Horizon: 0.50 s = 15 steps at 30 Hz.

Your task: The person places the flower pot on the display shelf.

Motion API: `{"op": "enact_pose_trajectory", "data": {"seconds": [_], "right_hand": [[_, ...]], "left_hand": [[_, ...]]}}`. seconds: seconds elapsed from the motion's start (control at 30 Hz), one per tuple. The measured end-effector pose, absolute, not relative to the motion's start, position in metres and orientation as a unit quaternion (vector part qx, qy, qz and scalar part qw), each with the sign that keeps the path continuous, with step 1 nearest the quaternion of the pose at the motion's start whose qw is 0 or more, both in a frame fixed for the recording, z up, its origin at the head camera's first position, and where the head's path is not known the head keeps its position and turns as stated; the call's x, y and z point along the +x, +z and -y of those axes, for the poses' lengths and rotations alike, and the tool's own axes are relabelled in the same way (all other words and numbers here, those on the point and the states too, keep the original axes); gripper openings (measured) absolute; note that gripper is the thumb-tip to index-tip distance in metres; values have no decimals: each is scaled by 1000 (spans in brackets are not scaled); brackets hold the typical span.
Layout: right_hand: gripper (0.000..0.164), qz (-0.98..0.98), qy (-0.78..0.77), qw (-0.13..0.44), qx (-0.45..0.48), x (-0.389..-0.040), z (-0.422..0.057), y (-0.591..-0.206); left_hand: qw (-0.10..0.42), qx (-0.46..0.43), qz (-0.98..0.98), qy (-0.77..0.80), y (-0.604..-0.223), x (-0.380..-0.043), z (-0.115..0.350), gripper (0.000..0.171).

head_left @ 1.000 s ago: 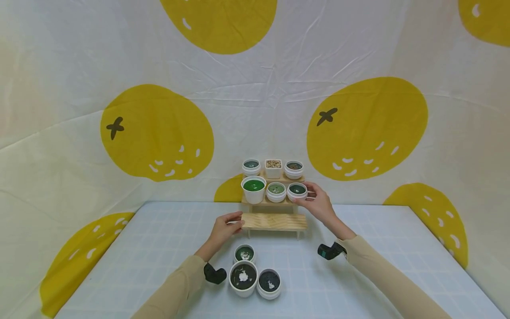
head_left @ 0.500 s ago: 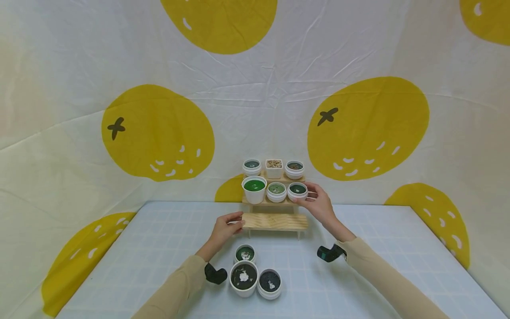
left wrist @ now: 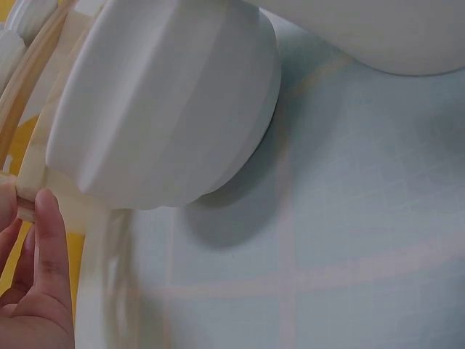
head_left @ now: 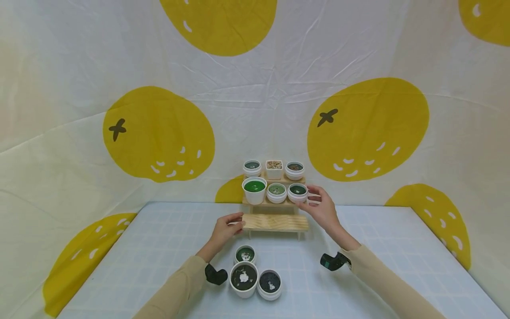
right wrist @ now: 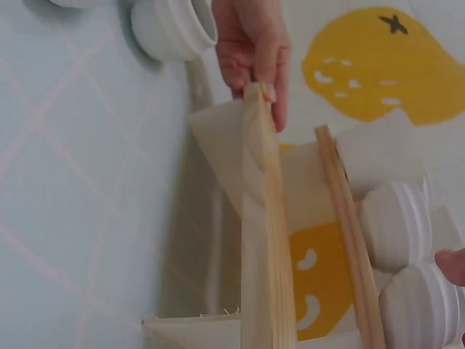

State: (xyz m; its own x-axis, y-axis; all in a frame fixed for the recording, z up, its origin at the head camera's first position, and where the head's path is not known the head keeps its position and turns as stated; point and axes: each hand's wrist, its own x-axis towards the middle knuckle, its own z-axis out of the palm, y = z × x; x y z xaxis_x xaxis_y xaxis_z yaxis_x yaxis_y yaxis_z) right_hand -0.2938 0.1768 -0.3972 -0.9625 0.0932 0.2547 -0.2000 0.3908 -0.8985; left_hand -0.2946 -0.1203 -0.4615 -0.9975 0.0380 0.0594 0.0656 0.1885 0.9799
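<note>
A tiered wooden stand holds small white pots in the head view. My left hand (head_left: 223, 231) pinches the left end of its bare lowest step (head_left: 275, 222), thumb and fingers on the board's edge (left wrist: 27, 190). My right hand (head_left: 323, 210) is at the right end of the middle step, fingers spread loosely beside a white pot (head_left: 297, 198) with a dark green top. In the right wrist view a fingertip (right wrist: 452, 263) shows just off that pot's ribbed side (right wrist: 415, 309). Left of it stand a pale green-topped pot (head_left: 276, 198) and a taller, bright green-topped one (head_left: 254, 197).
On the top step are two round pots and a square pot (head_left: 273, 170) of pebble-like bits. Near the front, a large dark-topped pot (head_left: 244, 290), a smaller dark one (head_left: 269, 292) and a green one (head_left: 245, 254) stand close together on the checked tablecloth (head_left: 179, 239). A patterned cloth (head_left: 259, 110) hangs behind.
My right hand has eased slightly down and to the right, its fingers loosening from the dark green-topped pot, which stays in place. My left hand holds the same spot on the lowest step.
</note>
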Motion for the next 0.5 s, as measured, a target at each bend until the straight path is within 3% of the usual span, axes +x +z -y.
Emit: {"op": "enact_pose_trajectory", "data": {"seconds": [0.27,0.5], "right_hand": [[64,819,549,161,50,-273,-169,-397],[59,823,544,148,69,-259,-161,-401]], "left_hand": [[9,-37,770,-637,-464,-296,121,37],[3,-32,772,-635,-465,-296,121,37]]}}
